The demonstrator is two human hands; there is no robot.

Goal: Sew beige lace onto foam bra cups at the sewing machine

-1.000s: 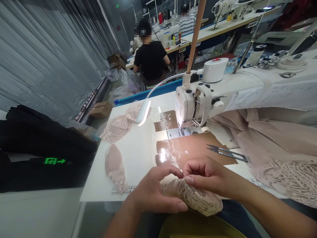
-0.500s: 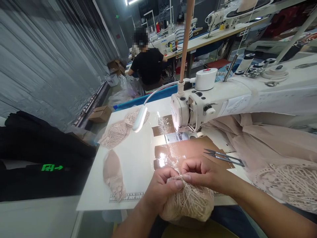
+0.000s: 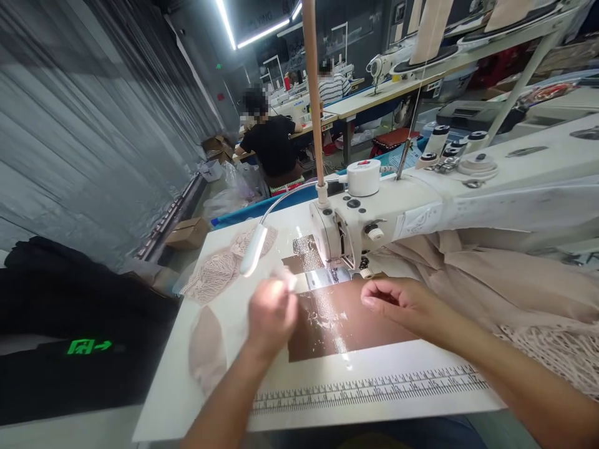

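My left hand (image 3: 272, 315) is closed and blurred by motion over the white sewing table (image 3: 374, 368), left of the needle area. A small pale scrap (image 3: 287, 279) shows at its fingertips, too smeared to name. My right hand (image 3: 397, 300) hovers at or rests on the brown sheet (image 3: 322, 337), its fingers curled and thumb against them; what lies inside the curl is hidden. The sewing machine head (image 3: 330, 237) stands just beyond both hands. A beige fabric cup piece (image 3: 207, 349) lies left of my left forearm, and lace pieces (image 3: 213, 277) lie farther back.
A small lamp (image 3: 254, 251) on a bendy neck hangs over the table. Beige fabric (image 3: 468, 280) is heaped at the right under the machine arm. A ruler strip (image 3: 374, 388) runs along the front edge. A person in black (image 3: 274, 146) sits at another machine ahead.
My hands have parted: the left moved left and up, the right shifted slightly. The lace piece they held is gone from between them. The thread snips no longer show. The camera view has shifted.
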